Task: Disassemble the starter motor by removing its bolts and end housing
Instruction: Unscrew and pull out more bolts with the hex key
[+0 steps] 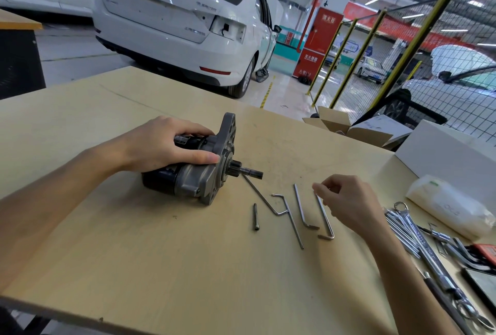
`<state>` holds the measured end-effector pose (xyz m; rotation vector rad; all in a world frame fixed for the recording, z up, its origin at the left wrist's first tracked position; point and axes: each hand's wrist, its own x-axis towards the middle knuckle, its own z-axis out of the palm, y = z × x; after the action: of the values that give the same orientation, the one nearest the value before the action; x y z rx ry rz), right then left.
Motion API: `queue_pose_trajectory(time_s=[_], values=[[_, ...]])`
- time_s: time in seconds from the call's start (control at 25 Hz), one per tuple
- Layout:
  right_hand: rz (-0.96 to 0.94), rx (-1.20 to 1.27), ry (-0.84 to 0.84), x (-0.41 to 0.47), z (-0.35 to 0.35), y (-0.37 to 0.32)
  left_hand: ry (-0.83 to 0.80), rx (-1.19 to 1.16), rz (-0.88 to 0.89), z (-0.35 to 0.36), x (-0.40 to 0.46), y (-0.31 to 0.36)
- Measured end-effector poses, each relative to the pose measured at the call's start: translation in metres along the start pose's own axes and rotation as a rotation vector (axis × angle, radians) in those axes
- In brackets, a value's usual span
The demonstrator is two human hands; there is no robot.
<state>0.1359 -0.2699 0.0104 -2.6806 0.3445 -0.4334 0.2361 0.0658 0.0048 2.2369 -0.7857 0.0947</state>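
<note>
Starter motor (193,165) lies on its side on the worktop (134,254); my left hand (163,146) grasps its body so it cannot roll. My right hand (346,200) pinches the top of a hex key (326,219), apparently choosing a size; one removed bolt (255,217) lies between my hands.

The pale beige wooden table top (161,267) has small dark marks. The cylindrical metal starter motor (193,171) is black at the body and dull grey at the cast end housing (226,141). The thin bent hex keys (300,208) and the heap of long wrenches (418,240) are shiny silver. The short round bolt (255,216) is dark grey. The large sedan car (185,20) is white with a red reflector. The tall cabinet (319,42) is red. The mesh fence posts (413,47) are yellow.
</note>
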Motion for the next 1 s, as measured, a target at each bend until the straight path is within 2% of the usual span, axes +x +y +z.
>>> queue_pose_trajectory(time_s=[0.08, 0.16, 0.2, 0.32, 0.48, 0.64, 0.84, 1.0], values=[[-0.069, 0.086, -0.081, -0.006, -0.003, -0.006, 0.002, -0.001, 0.004, 0.000, 0.000, 0.000], [-0.096, 0.126, -0.309, -0.013, -0.001, -0.015, 0.004, -0.006, 0.010, 0.000, 0.000, 0.001], [-0.090, 0.051, -0.396, -0.016, 0.001, -0.018, 0.003, -0.011, 0.013, 0.000, 0.000, 0.002], [-0.095, -0.211, -0.429, -0.018, 0.006, -0.025, 0.007, -0.012, 0.012, 0.000, 0.000, 0.001], [-0.091, -0.199, -0.417, -0.019, 0.008, -0.027, -0.006, 0.006, 0.000, -0.001, 0.000, 0.002], [-0.049, 0.185, -0.332, -0.018, 0.001, -0.026, -0.008, 0.008, -0.015, 0.000, 0.000, 0.002], [-0.240, 0.729, -0.375, -0.031, 0.002, -0.046, 0.000, 0.002, -0.027, -0.001, 0.000, 0.002], [-0.330, 0.902, -0.404, -0.043, 0.022, -0.069, -0.013, -0.005, 0.000, 0.000, -0.001, 0.003]])
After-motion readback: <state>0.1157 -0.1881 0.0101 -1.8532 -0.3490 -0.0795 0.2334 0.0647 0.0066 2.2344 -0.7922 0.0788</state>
